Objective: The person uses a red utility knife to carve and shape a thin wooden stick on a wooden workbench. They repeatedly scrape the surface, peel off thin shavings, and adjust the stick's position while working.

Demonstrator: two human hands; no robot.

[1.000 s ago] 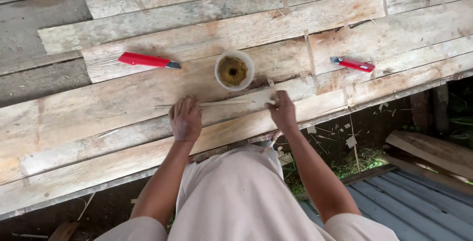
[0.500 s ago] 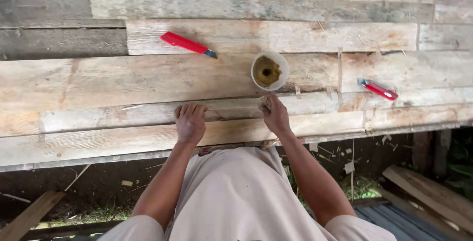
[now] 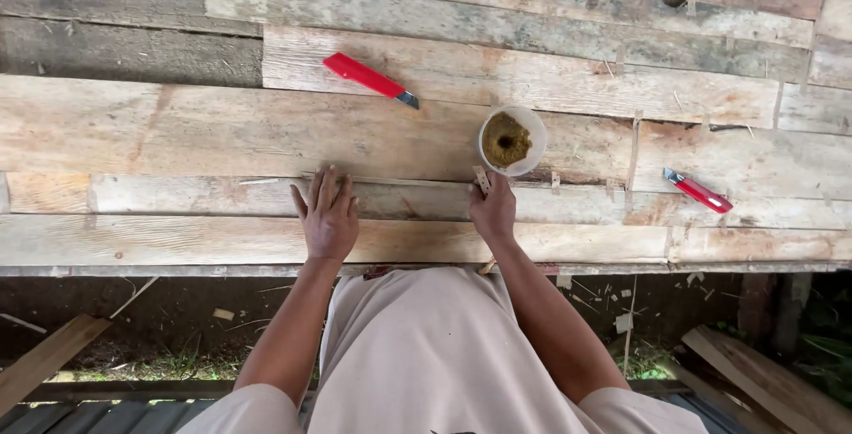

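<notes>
Near the middle of the frame the left hand (image 3: 327,217) lies flat, fingers spread and open, pressing on a thin pale strip (image 3: 390,181) that runs along the weathered plank table (image 3: 177,132), gripping nothing. Just right of centre the right hand (image 3: 493,209) is closed round a small flat wooden stick (image 3: 482,180), its tip poking up toward the white cup of brownish-yellow paste (image 3: 511,139) just above it. A red utility knife (image 3: 368,78) lies in the upper middle, and a smaller red cutter (image 3: 698,190) lies at the right, both well apart from the hands.
</notes>
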